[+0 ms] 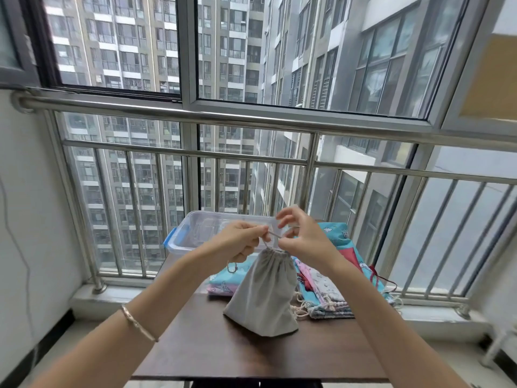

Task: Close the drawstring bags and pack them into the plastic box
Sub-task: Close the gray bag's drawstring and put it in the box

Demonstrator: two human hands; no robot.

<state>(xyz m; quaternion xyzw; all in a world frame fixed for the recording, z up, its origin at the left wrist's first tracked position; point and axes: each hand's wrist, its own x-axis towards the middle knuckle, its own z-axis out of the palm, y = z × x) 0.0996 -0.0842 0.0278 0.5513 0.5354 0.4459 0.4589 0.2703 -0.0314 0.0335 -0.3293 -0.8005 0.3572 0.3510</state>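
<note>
Head view: both hands — left hand, right hand — pinch the cord directly above the grey bag, which hangs upright over the table's far edge — plastic box behind.

plain grey cloth drawstring bag: unpatterned | transparent plastic box: blue latch | stacked flat cloth bags: turquoise and pink, cartoon prints | rectangular wooden table: dark brown
</note>
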